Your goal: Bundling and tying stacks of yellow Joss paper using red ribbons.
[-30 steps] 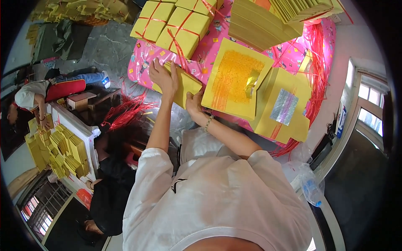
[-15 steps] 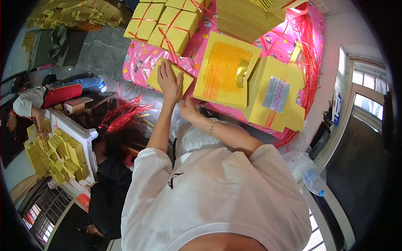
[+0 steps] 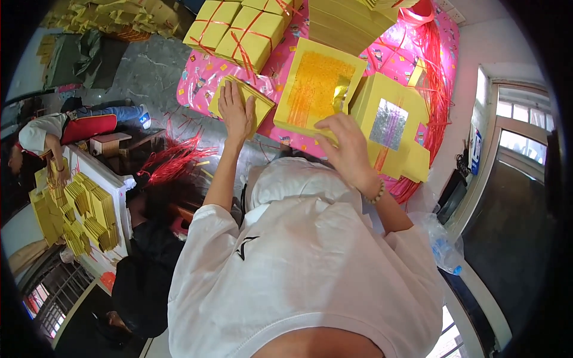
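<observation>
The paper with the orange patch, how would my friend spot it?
Find the pink cloth at the top. On it, by the right hand, lies the yellow paper. Its orange patch sets it apart: its right neighbour has a silver one.

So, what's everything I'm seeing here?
Table: one, pink, top centre
Tied bundles: at least three, yellow, table's far left
Tall stack: one, yellow, table's far side
Orange-patched paper: one pile, yellow, mid-table
Silver-patched paper: one, yellow, table's right
Small pile: one, yellow, table's near left
String: two bunches, red, table's right, floor
Second table: one, white, left
Folded stacks: several, yellow, on second table
Other people: two, one in black, left
Left hand: one, on small pile
Right hand: one, by orange-patched paper
</observation>
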A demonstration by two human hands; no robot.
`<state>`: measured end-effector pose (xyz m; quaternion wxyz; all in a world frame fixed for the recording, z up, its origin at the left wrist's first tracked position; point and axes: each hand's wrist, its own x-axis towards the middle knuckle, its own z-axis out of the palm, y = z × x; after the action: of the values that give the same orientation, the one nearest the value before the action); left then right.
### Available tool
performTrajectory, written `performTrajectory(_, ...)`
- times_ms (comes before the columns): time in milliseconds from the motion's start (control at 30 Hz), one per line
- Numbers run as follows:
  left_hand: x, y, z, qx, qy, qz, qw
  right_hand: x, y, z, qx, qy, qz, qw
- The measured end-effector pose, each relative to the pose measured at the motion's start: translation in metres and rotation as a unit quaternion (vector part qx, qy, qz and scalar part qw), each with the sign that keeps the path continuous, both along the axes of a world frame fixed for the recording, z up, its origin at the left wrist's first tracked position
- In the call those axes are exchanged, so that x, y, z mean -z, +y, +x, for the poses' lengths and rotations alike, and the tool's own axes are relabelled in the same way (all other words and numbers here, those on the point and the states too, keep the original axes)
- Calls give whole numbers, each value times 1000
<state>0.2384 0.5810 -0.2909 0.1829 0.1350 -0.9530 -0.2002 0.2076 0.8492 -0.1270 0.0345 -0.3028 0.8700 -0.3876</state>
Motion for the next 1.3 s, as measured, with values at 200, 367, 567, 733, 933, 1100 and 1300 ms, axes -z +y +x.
performTrajectory(200, -8, 1, 3, 5, 33, -2, 999, 21, 8, -6, -17, 42, 84, 995)
performTrajectory(367, -33, 14, 8, -10, 70, -10, 997, 33, 11, -9, -14, 15, 73, 997)
performTrajectory(567, -75, 53, 20, 84, 61, 300, 948, 43, 14, -18, 12, -108, 30, 994)
performTrajectory(733, -82, 74, 21, 123, 64, 305, 942, 47, 16, -25, 23, -200, 2, 980)
performTrajectory(933, -79, 77, 18, 95, 66, 343, 932, 54, 17, -28, 31, -246, -3, 969)
performTrajectory(1100, -78, 77, 18, 95, 69, 339, 933, 59, 18, -31, 27, -261, -2, 965)
performTrajectory(1300, -81, 76, 18, 87, 47, 351, 931, 56, 16, -32, 29, -241, 18, 970)
